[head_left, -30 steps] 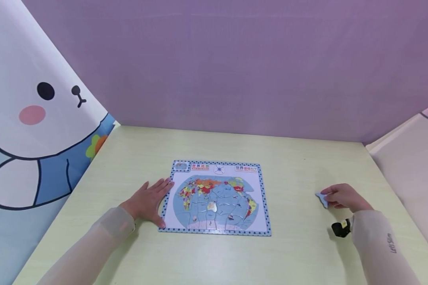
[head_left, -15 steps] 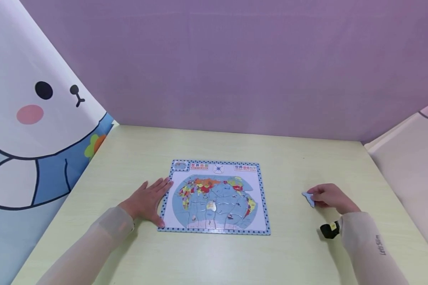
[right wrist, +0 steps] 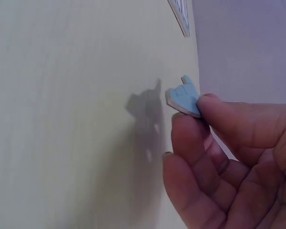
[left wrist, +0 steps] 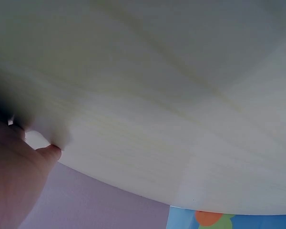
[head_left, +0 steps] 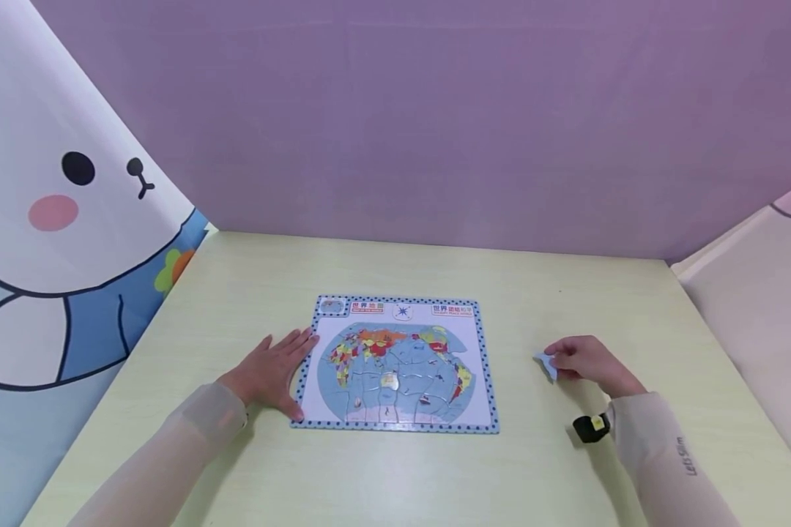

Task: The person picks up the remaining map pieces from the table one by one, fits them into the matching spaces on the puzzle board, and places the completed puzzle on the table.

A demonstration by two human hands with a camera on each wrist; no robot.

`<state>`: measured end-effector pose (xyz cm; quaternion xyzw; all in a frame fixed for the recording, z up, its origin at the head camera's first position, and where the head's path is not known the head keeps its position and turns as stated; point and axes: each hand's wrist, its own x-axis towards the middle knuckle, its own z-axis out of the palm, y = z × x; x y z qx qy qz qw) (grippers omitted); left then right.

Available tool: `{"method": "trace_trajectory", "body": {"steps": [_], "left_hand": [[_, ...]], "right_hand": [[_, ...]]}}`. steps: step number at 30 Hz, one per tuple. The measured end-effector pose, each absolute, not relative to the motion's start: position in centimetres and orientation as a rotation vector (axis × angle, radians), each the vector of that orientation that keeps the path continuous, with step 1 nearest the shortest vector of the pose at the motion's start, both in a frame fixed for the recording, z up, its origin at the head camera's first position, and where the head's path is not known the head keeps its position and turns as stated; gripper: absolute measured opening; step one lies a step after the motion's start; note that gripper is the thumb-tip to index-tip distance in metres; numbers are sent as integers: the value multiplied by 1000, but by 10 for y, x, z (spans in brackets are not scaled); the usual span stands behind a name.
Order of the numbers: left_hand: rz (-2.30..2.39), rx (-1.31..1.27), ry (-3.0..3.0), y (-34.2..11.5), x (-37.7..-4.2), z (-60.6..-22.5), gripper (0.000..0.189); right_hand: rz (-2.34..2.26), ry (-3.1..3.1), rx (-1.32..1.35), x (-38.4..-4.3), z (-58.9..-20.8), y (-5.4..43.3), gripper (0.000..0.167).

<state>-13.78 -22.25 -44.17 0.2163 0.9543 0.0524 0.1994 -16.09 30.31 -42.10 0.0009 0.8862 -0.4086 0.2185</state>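
A world map jigsaw puzzle (head_left: 395, 366) in a dotted blue border lies flat on the table. Spread fingers of my left hand (head_left: 268, 375) rest along its left edge, with the thumb at the lower left corner. Well to the right of the board, my right hand (head_left: 593, 360) pinches a small light blue puzzle piece (head_left: 544, 364) between thumb and fingers. Up close in the right wrist view, that puzzle piece (right wrist: 185, 100) has a pale cut edge and hangs above the tabletop, casting a shadow. A white notch shows at the map's right side.
The pale wooden table (head_left: 395, 476) meets a purple backdrop (head_left: 435, 132) at the back. A cartoon-printed panel (head_left: 92, 241) stands on the left and a whitish panel (head_left: 758, 307) on the right. A black device (head_left: 591, 429) sits at my right wrist.
My right hand has moved left across the table toward the board, carrying the puzzle piece. The left hand stays on the board's edge.
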Motion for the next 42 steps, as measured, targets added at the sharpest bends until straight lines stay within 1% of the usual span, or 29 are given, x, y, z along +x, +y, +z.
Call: {"method": "trace_trajectory", "body": {"steps": [7,15,25,36,42], "left_hand": [[159,598,2675,-222,-137,-440,127],[165,604,2675,-223,-136,-439,127],[163,601,2669,-222,-136,-439,127],[162,604,2672,-219,-138,-439,126],[141,617,2678,-222,-138,-442,127]], "right_hand": [[-1205,2463,-39,-161,-424,291,27],[-1189,2471,-27,-161,-421,275,28],[-1220,2464,-132,-165,-426,258,24],[-1165,2480,-92,-168,-426,242,22],[-1172,2490,-165,-170,-424,233,19]]}}
